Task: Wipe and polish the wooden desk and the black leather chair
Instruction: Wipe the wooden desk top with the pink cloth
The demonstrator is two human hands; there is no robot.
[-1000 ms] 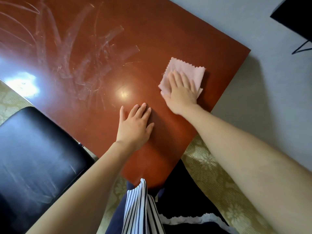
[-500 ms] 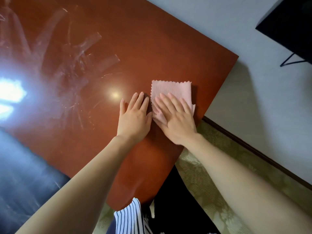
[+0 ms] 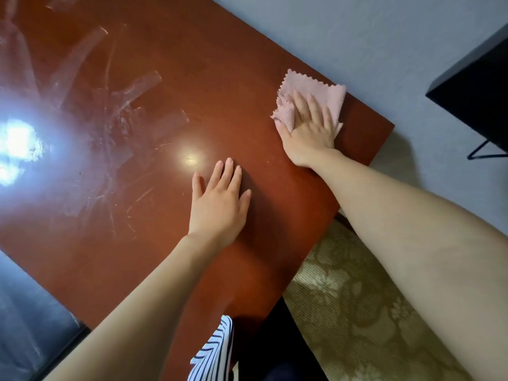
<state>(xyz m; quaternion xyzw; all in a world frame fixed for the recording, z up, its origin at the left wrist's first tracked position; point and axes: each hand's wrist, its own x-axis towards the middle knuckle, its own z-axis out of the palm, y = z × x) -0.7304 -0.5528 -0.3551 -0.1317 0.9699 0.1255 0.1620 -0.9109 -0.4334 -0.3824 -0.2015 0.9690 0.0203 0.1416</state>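
My right hand (image 3: 308, 130) presses flat-fingered on the cloth (image 3: 334, 96) at two o'clock; my left hand (image 3: 220, 199) lies flat on the bare surface (image 3: 192, 78). Smears (image 3: 90, 105) lie toward ten o'clock, nearer the left.

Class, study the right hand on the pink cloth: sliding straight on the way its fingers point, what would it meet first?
The right hand, pushing the pink cloth, would soon reach the far edge of the desk, then probably the grey wall behind it; nothing else lies between.
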